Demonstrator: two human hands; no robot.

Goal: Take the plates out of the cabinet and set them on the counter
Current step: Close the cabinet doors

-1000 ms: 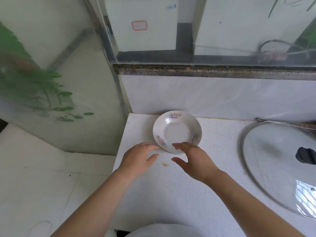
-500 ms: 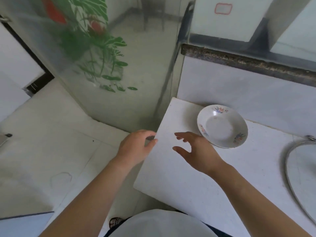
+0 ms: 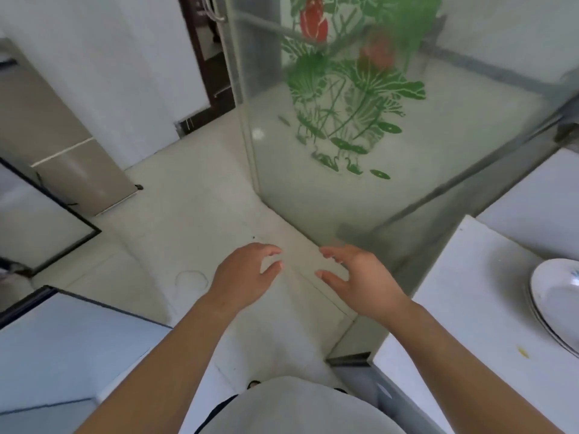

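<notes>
A white plate (image 3: 556,299) with a small floral print lies on the white counter (image 3: 463,324) at the far right, cut off by the frame edge. My left hand (image 3: 247,274) and my right hand (image 3: 360,283) hover side by side over the pale floor, left of the counter. Both hold nothing, with fingers loosely bent and palms facing each other. No cabinet interior is visible.
A frosted glass partition (image 3: 344,126) with green plants and red flowers printed on it stands ahead, next to the counter's left end. A grey-beige appliance (image 3: 62,145) stands at the far left. A pale surface with a dark edge (image 3: 62,339) sits at lower left.
The view has swung left, away from the counter. Both hands left the plate on the counter and now hang over the floor; the plate has slid to the right frame edge.
</notes>
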